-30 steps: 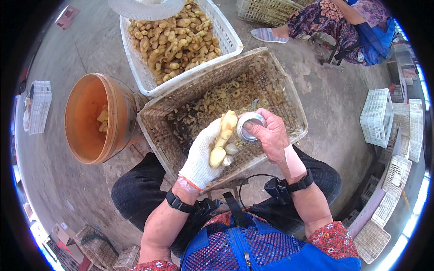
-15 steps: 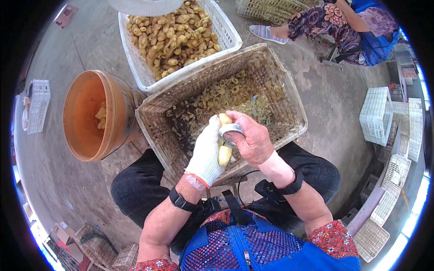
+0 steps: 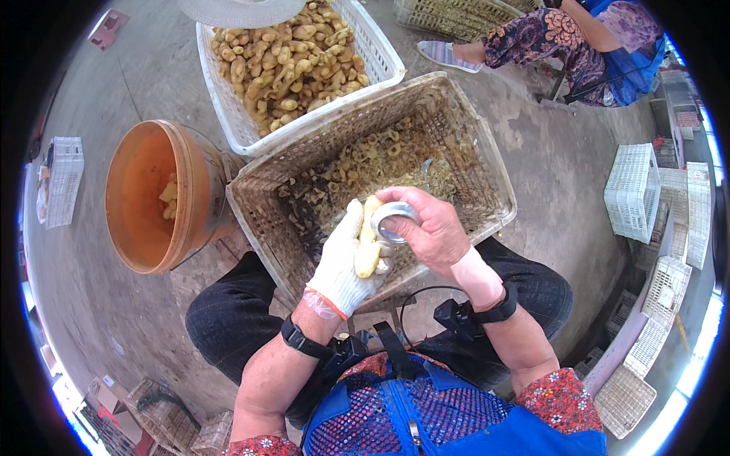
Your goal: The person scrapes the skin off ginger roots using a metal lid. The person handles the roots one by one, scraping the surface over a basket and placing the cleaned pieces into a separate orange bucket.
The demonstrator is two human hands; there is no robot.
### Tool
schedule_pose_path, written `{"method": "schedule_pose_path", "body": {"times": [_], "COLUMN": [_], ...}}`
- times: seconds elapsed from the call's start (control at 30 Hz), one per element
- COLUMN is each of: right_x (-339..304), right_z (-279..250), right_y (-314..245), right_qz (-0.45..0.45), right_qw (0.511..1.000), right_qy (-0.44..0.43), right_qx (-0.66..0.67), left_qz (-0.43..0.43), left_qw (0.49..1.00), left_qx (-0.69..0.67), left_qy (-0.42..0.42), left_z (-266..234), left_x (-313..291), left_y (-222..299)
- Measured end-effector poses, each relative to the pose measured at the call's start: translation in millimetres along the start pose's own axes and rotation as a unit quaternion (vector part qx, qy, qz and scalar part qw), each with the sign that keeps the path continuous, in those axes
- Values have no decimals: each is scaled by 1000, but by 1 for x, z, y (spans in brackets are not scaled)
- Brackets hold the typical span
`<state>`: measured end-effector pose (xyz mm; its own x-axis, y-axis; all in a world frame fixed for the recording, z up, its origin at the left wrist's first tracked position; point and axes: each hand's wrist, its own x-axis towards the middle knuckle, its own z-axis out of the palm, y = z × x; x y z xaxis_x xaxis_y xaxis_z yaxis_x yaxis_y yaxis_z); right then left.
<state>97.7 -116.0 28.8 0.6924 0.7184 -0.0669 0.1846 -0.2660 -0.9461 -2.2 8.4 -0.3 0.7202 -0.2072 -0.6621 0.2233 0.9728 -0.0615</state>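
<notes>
My left hand [image 3: 338, 262], in a white knitted glove with an orange cuff, is closed round a pale yellow, lengthy root piece [image 3: 366, 259], which looks like ginger. Bare, my right hand [image 3: 437, 237] grips a shiny metal ring tool [image 3: 379, 215] against the root's upper part. The ring's underside is hidden. Both hands are over the near part of a dirty plastic crate [image 3: 487, 220], which holds ring-shaped scraps and shavings. Beyond it stands a white crate [image 3: 388, 68] full of unpeeled, yellow-brown knobby roots [image 3: 293, 64].
An orange-lined bucket [image 3: 125, 197] with some pale pieces stands to the left. At the upper right sits another person [image 3: 532, 45] beside a crate of scraps [image 3: 449, 19]. White crates [image 3: 633, 186] line the right side. A pale hat brim [image 3: 243, 11] shows at the top.
The root has been turned in my left glove and lies more upright along the palm. My right hand and the ring have shifted slightly to the right.
</notes>
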Motion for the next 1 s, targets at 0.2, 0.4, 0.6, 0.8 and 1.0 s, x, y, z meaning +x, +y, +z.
{"method": "schedule_pose_path", "body": {"times": [0.2,0.4,0.6,0.8,1.0], "right_x": [16,3,5,22,2], "right_z": [-25,-7,-3,-34,2], "right_y": [2,0,12,25,9], "right_qz": [199,87,57,160,13], "right_qw": [957,993,991,962,1000], "right_qy": [86,-6,59,159,9], "right_qx": [190,78,-105,156,-21], "left_qz": [9,112,128,19,-57], "left_qw": [996,983,970,1000,996], "left_qx": [87,138,196,18,-28], "left_qy": [23,45,72,-12,-57], "left_z": [3,7,1,-6,-15], "left_x": [-4,0,7,0,1], "left_y": [-3,-6,-8,1,1]}}
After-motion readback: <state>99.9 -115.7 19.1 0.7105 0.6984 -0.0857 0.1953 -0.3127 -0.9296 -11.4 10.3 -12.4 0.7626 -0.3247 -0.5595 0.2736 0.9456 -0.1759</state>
